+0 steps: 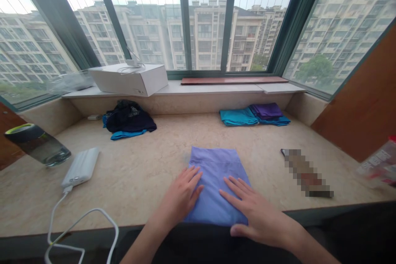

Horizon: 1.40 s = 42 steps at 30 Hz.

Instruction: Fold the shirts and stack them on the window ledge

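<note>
A folded lavender cloth garment lies flat at the front edge of the stone sill, with a seam line running across its far end. My left hand rests on its left side, fingers stretched out over the fabric. On the right side, my right hand lies flat with its fingers spread and the thumb near the front edge. Neither hand grips the cloth. What lies under the palms is hidden.
Folded teal cloth and purple cloth sit at the back right. A dark crumpled garment lies back left. A water bottle and white power bank with cable are left; a blurred-out flat object is right. A white box stands behind.
</note>
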Tool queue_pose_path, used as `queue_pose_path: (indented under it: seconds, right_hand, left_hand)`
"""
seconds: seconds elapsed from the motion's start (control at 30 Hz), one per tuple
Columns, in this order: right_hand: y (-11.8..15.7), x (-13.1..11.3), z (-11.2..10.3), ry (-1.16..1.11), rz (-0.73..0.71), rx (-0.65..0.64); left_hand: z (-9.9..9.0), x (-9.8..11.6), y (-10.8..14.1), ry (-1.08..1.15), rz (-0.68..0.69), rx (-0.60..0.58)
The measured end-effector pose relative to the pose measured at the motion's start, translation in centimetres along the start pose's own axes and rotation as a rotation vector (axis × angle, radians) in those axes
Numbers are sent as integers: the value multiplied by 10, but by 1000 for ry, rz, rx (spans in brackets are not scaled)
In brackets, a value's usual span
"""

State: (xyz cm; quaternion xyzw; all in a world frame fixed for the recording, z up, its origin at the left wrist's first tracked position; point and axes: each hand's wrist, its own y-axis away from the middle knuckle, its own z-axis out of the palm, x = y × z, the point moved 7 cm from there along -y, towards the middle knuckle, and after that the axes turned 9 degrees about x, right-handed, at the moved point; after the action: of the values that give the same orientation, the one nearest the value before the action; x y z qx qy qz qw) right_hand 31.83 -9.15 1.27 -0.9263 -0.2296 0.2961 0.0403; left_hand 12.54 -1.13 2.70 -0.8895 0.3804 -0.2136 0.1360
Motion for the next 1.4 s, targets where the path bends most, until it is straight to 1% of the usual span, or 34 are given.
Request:
queue_pose_path:
  seconds: [0.1, 0.17, 0.23, 0.3, 0.37, 0.43, 0.5, 0.53, 0.6, 0.67, 0.73, 0.77, 0.83, 0.93, 1.0, 1.07, 1.1, 1.13, 1.17, 1.23, 1.27, 1.33, 1.37, 1.4]
  right_hand:
    - [16, 2, 3, 50, -19, 15]
    - [21, 6, 4, 113, -31, 40]
    - [23, 9, 1, 134, -50, 82]
    - [24, 11, -5, 102, -76, 136]
    - [24, 12, -11, 56, -92, 193]
    - [27, 14, -16, 26, -92, 242]
    - [31, 16, -20, 7, -83, 299]
    - [33, 16, -21, -1, -76, 334]
    - [37, 18, -22, -11, -48, 378]
    - [38, 19, -18, -18, -27, 361]
    - [39, 20, -11, -32, -29, 307]
    - [40, 21, -8, -43, -32, 291]
    - [42, 25, -7, -76, 1, 307]
    - [40, 35, -14, -184, 144, 399]
    - [32, 41, -21, -279, 253, 484]
    - [19, 44, -23, -335, 339, 539]
    - [11, 46, -22, -336, 369, 542]
    - [4, 47, -21, -317, 389, 529]
    - [-3, 48, -18, -281, 402, 511]
    - [-10, 49, -17, -170, 401, 514]
    - [-11, 48, -20, -100, 379, 550]
    - [-9, 42, -30, 56, 290, 648]
    - [-9, 36, -34, 126, 215, 673]
    - [-10, 29, -36, 181, 122, 655]
  left_hand:
    - [-11, 23, 20, 56, 81, -39]
    - [-10, 33, 34, 69, 116, -86]
    - [-5, 38, 45, 58, 128, -107]
    - [-1, 38, 51, 22, 136, -97]
    - [-1, 38, 54, -8, 158, -68]
    - [-7, 39, 55, 15, 184, -35]
    - [-18, 39, 55, 84, 169, 18]
    - [-24, 37, 55, 126, 139, 56]
    - [-34, 30, 54, 205, 31, 138]
    - [-38, 20, 54, 268, -108, 208]
    - [-39, 11, 54, 323, -237, 264]
    - [-39, 9, 54, 354, -287, 283]
    - [-40, 7, 51, 426, -367, 306]
    - [-44, 4, 44, 533, -486, 347]
    - [-43, -4, 39, 587, -602, 384]
    - [-37, -15, 35, 563, -699, 401]
    - [-34, -19, 34, 512, -714, 404]
    - [-31, -22, 32, 439, -694, 409]
    - [-30, -23, 30, 353, -643, 414]
    - [-28, -16, 27, 172, -475, 410]
    - [-28, -10, 26, 89, -373, 397]
    - [-25, 6, 26, -42, -152, 320]
    - [-22, 14, 26, -77, -41, 255]
    - [-19, 22, 28, -92, 56, 186]
